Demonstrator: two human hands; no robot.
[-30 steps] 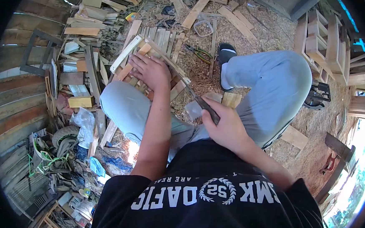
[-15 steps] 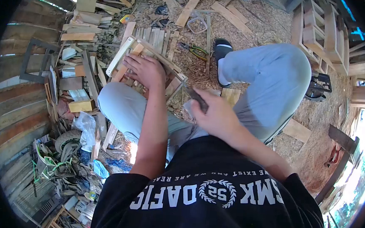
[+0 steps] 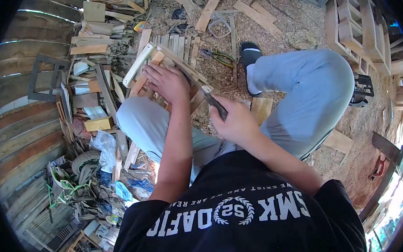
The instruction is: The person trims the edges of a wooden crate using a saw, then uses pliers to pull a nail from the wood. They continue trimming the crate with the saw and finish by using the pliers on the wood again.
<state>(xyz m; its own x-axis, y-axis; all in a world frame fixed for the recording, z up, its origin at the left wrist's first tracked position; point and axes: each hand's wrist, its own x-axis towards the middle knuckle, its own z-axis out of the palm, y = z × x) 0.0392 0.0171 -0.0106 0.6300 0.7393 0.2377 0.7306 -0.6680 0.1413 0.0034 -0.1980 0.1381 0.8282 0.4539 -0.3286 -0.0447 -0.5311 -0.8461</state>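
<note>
A small slatted wooden frame (image 3: 139, 67) leans against my bent left leg. My left hand (image 3: 169, 83) lies across it, its fingers hooked over a reddish slat (image 3: 139, 84) and bracing the frame. In my right hand (image 3: 235, 119) is a long, dark tool (image 3: 215, 104), gripped in a closed fist. Its far end points up and left and meets the frame's near right corner (image 3: 207, 88). What kind of tool it is I cannot tell. My left forearm hides part of the frame's lower side.
Pliers (image 3: 218, 57) with yellow-green handles lie on the sawdust-covered floor beyond the frame. Stacked offcuts (image 3: 91, 50) line the left wall. A clear plastic bag (image 3: 103, 143) lies below them. A power saw (image 3: 361, 91) stands right of my knee, near wooden racks (image 3: 355, 33).
The whole view has shifted slightly, moving things a little to the right. My right hand and the tool have drawn closer to the frame's corner. My left hand stays on the frame.
</note>
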